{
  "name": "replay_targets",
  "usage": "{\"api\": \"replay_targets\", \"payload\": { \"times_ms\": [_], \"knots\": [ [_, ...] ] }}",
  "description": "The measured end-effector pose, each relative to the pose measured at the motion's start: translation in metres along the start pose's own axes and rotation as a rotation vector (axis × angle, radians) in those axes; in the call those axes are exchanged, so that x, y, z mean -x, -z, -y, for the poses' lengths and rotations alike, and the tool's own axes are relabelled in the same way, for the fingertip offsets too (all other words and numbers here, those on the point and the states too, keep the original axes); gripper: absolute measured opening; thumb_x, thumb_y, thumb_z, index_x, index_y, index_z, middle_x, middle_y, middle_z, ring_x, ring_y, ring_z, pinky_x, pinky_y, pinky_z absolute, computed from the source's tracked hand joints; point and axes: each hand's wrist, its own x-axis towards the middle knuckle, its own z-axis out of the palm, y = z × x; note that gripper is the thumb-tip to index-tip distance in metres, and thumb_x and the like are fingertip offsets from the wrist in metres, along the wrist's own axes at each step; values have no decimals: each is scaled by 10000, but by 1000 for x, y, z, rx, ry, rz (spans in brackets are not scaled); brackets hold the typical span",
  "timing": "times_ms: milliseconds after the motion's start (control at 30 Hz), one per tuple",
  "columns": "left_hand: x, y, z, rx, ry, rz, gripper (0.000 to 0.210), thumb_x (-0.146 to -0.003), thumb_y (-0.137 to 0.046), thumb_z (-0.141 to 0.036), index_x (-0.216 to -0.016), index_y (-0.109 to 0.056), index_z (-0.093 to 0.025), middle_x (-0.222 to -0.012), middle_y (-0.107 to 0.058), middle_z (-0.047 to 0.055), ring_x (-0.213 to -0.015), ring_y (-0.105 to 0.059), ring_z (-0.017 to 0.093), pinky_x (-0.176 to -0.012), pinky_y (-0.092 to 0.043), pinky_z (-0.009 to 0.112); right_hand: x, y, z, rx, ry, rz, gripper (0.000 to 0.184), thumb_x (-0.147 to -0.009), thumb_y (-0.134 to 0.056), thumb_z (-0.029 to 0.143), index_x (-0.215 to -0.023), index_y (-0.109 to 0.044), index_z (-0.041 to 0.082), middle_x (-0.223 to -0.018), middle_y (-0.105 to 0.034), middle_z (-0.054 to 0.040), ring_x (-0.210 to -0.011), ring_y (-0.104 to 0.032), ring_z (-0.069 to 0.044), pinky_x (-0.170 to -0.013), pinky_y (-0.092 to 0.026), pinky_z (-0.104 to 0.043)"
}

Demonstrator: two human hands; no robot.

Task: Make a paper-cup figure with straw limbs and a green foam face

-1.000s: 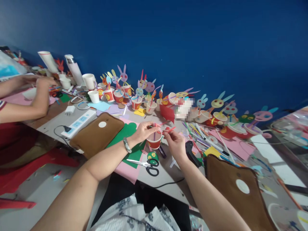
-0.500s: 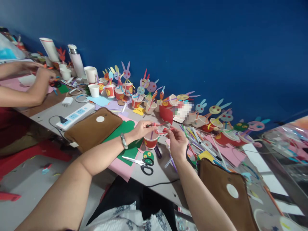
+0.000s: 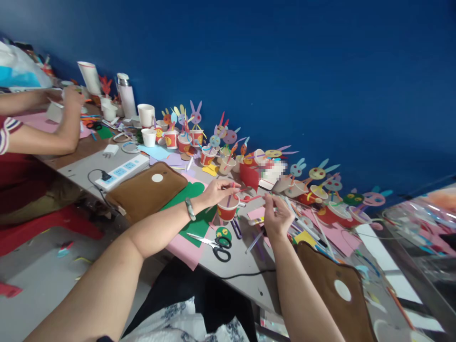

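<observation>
Hovering inside the table edge, right hand leaves a gap beside cup.

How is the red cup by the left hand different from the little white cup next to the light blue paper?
The red cup has a coloured outside, while the white cup is plain. The red cup is close to the left hand; the white cup stands farther back, beside the light blue paper. Both have pale rims and are wider at the top than at the bottom.
</observation>
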Motion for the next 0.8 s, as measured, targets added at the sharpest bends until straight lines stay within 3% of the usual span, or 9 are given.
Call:
{"api": "replay_targets", "payload": {
  "times_ms": [100, 200, 267, 333, 467, 567, 633, 733, 800],
  "knots": [
    [-2, 3, 1, 70, 52, -40, 462, -690, -829, -499, -948, -775, -120, -754, -728, 41, -686, -630, 126, -659, -471, 238, -2, 3, -2, -8, -116, -67, 443, -903, -586, 511, -569, -582, 220, -551, -597, -20, -571, -565, -185, -630, -467, -326],
    [-2, 5, -2, 154, 93, -60, 466, -706, -824, -485, -990, -768, -120, -768, -725, 41, -704, -636, 127, -683, -476, 243, -2, -1, -3, -152, -184, -89, 283, -823, -689, 477, -781, -673, 198, -712, -673, -22, -672, -611, -182, -710, -503, -331],
    [-1, 4, -4, 196, 112, -55, 467, -713, -823, -476, -1012, -763, -123, -783, -727, 41, -717, -645, 129, -707, -483, 253, -1, -5, 0, -345, -252, 76, 458, -778, -740, 467, -1137, -662, 193, -950, -736, -61, -832, -678, -209, -802, -533, -365],
    [1, 1, -6, 219, 122, -33, 466, -715, -824, -478, -1017, -761, -129, -787, -732, 42, -728, -657, 135, -732, -494, 267, 2, -10, 5, -463, -318, 322, 608, -753, -767, 489, -1261, -612, 193, -1079, -741, -100, -952, -698, -243, -870, -541, -410],
    [8, -8, -9, 236, 150, 26, 468, -733, -813, -490, -1033, -758, -136, -816, -755, 70, -789, -697, 177, -792, -524, 319, 12, -19, 17, -513, -305, 706, 699, -640, -856, 495, -1231, -643, 189, -1125, -744, -120, -1065, -683, -302, -937, -535, -463],
    [12, -11, -11, 217, 165, 63, 460, -755, -798, -493, -1047, -757, -140, -883, -766, 98, -870, -712, 212, -847, -524, 354, 20, -23, 24, -504, -251, 847, 579, -643, -857, 459, -1122, -687, 181, -1051, -762, -93, -1012, -691, -288, -932, -537, -435],
    [11, -11, -12, 195, 136, 69, 463, -769, -779, -517, -1046, -755, -148, -973, -762, 112, -956, -703, 228, -895, -511, 365, 20, -23, 26, -465, -240, 820, 472, -690, -823, 446, -1052, -697, 171, -1000, -767, -85, -932, -699, -265, -888, -545, -405],
    [6, -6, -12, 145, 91, 37, 501, -813, -708, -579, -1087, -735, -161, -1121, -726, 117, -1089, -653, 234, -954, -483, 361, 15, -20, 24, -407, -258, 665, 423, -701, -799, 463, -979, -700, 159, -914, -770, -87, -835, -704, -258, -791, -558, -378],
    [4, -3, -10, 80, 124, 24, 503, -845, -656, -598, -1071, -726, -154, -1092, -717, 104, -1050, -646, 219, -917, -487, 342, 10, -19, 18, -393, -274, 549, 442, -691, -792, 480, -976, -700, 155, -906, -771, -93, -829, -709, -268, -765, -562, -376]
  ]
}}
